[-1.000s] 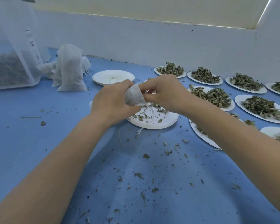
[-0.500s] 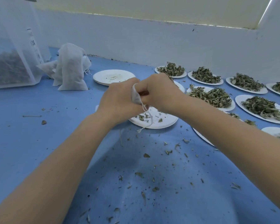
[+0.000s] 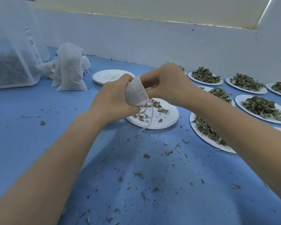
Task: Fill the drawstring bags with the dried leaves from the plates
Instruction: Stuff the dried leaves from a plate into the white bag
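The small white bag is held in the air between both hands, just above the nearly emptied plate, probably so that any leaves that slip out fall back onto it rather than the surface. The left hand is wrapped around the bag's body, and the right hand has its fingers curled at the bag's upper end; whether they pinch the mouth or push leaves in is hidden. The bag's long axis runs slanted, from upper right by the right hand down toward the left palm, and its string dangles from the lower end to the plate. To the right stand plates still heaped with leaves; farther left lie a stack of empty plates, filled bags and a clear container
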Available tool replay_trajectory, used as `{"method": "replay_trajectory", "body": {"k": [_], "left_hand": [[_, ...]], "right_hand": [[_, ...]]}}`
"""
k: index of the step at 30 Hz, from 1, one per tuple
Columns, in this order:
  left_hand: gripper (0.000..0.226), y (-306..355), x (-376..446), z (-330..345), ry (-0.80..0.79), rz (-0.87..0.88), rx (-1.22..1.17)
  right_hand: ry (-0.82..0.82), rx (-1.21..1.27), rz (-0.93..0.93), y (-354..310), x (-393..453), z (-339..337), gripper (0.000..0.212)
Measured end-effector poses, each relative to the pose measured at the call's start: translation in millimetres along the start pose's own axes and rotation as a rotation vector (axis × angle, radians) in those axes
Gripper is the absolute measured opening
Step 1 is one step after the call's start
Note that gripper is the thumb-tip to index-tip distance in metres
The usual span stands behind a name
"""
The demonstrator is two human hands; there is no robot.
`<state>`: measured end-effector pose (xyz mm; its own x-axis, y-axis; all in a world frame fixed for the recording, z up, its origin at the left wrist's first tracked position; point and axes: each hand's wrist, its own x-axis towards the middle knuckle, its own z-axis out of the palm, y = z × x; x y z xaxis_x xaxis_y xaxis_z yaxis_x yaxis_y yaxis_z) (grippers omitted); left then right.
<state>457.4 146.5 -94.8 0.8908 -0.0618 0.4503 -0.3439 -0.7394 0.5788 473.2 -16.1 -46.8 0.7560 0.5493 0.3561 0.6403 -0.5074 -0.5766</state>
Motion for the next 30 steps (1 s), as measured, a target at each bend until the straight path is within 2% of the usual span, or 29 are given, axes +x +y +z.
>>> {"method": "replay_trajectory", "body": {"k": [3,6,9,11,14,16,18,19,21,23,27,30], "left_hand": [[0.036,-1,0,2,-0.001,-0.002,0.008],[0.034,2,0,5,-0.002,-0.030,0.013],[0.036,4,-1,2,0.011,-0.044,-0.030],[0.045,2,-1,-3,0.002,-0.019,0.007],[0.052,-6,1,-10,0.027,-0.012,0.108],[0.053,-13,2,-14,0.046,-0.041,0.174],[0.052,-19,3,-16,0.063,-0.062,0.230],[0.051,-20,3,-16,0.070,-0.071,0.249],[0.051,-21,3,-16,0.082,-0.085,0.271],[0.050,-21,4,-14,0.081,-0.089,0.283],[0.046,-23,3,-12,0.062,-0.108,0.316],[0.045,-24,3,-12,0.059,-0.106,0.315]], "right_hand": [[0.013,-0.086,-0.004,-4,5,8,0.014],[-0.134,-0.081,0.023,-7,8,14,0.033],[-0.330,-0.017,0.040,-6,8,8,0.016],[-0.376,0.046,0.025,-2,9,0,0.012],[-0.285,0.278,-0.006,3,6,-9,0.030],[-0.142,0.360,0.012,9,6,-13,0.029],[0.016,0.266,0.087,21,11,-11,0.025],[0.056,0.132,0.145,28,14,-9,0.026],[0.008,-0.217,0.254,40,21,-1,0.031],[-0.089,-0.413,0.285,52,26,10,0.038],[-0.218,-0.489,0.291,62,27,25,0.043],[-0.220,-0.440,0.249,64,21,24,0.045]]}}
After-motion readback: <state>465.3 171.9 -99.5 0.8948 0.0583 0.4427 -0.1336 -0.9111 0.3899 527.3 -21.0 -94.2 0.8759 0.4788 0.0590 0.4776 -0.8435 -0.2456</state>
